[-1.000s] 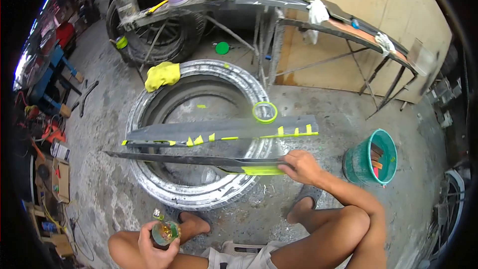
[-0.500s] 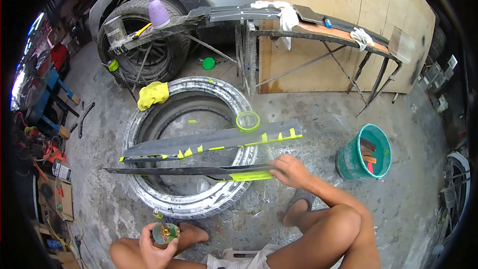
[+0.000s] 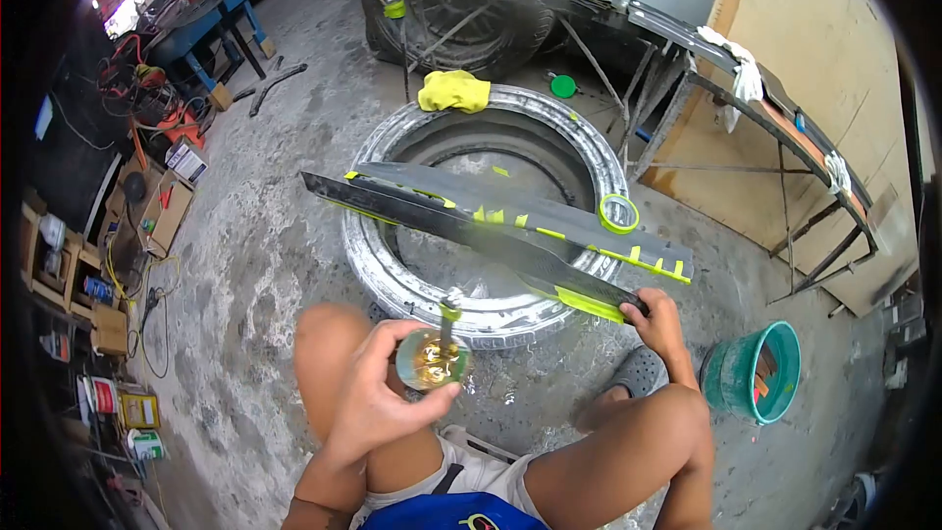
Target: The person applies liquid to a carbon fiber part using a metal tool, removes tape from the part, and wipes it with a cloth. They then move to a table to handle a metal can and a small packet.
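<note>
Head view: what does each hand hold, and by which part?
The left hand grips a small round container by its side. The right hand holds the near end of a long dark trim strip, by its yellow-green tape.

Stained grey concrete floor [image 3: 275, 236] underfoot; plywood sheet [image 3: 834, 69] leaning at right; blue stand [image 3: 211, 25] far left in daylight; green bucket [image 3: 756, 373] sitting near right.
</note>
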A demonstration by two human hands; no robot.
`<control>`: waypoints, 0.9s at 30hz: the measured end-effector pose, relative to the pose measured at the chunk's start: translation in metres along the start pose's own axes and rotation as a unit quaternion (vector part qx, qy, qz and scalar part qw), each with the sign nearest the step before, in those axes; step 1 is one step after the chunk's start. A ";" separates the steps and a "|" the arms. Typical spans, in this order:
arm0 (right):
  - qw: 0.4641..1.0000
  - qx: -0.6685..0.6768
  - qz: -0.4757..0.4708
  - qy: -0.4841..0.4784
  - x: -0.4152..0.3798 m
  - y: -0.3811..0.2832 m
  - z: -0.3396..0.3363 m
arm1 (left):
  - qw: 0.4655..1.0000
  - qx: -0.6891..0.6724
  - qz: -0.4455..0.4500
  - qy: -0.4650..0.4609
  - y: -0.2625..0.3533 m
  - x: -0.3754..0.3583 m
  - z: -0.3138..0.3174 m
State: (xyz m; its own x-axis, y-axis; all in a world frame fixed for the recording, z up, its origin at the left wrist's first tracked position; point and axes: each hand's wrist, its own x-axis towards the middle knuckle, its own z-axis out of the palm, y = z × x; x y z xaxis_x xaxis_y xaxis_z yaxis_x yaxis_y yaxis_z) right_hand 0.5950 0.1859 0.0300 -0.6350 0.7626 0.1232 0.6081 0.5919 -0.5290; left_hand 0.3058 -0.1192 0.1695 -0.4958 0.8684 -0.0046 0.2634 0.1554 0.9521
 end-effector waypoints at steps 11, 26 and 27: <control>0.962 -0.063 -0.102 0.245 0.022 0.044 -0.095 | 0.995 -0.003 0.066 0.069 0.025 0.021 -0.019; 0.855 -0.166 0.324 0.369 0.182 0.335 -0.404 | 0.941 0.153 -0.066 0.296 -0.120 0.052 -0.096; 0.847 -0.153 0.345 0.374 0.182 0.316 -0.396 | 0.945 0.114 -0.079 0.296 -0.145 0.048 -0.104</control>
State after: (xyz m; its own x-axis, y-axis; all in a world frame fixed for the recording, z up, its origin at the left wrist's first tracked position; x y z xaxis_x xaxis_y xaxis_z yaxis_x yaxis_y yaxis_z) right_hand 0.8604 0.6153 0.2180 0.3317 0.8390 0.4313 0.8797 -0.1100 -0.4626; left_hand 0.1575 -0.1488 0.0636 -0.9026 0.4199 0.0952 0.2853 0.4177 0.8626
